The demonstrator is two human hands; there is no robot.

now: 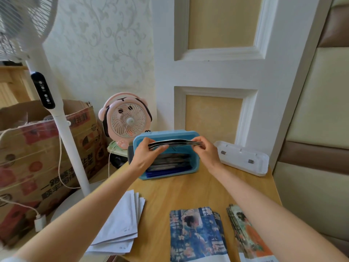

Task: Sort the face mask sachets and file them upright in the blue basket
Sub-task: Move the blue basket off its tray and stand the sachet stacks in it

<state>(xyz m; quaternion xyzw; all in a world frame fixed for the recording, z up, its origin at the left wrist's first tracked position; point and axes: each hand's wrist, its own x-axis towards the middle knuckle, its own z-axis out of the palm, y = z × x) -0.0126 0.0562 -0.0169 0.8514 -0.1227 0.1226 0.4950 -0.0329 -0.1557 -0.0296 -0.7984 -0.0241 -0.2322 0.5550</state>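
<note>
Nearer than the blue basket (pixel 164 176), three sachet piles lie flat: white (pixel 120 224), blue-print (pixel 196 235) and orange-print (pixel 249 237). Just above the basket, the left hand (pixel 149 154) and right hand (pixel 205 150) pinch a thin sachet stack (pixel 175 143) by its ends — long axis along the basket's length. The free slot seems to be behind the filed sachets (pixel 170 161) — straight down.

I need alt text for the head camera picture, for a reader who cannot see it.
A person's left hand and right hand pinch a bundle of sachets by its ends above a blue basket that holds dark sachets, on a wooden table. Nearer lie three piles: white sachets, blue-printed sachets and orange-printed sachets.
</note>
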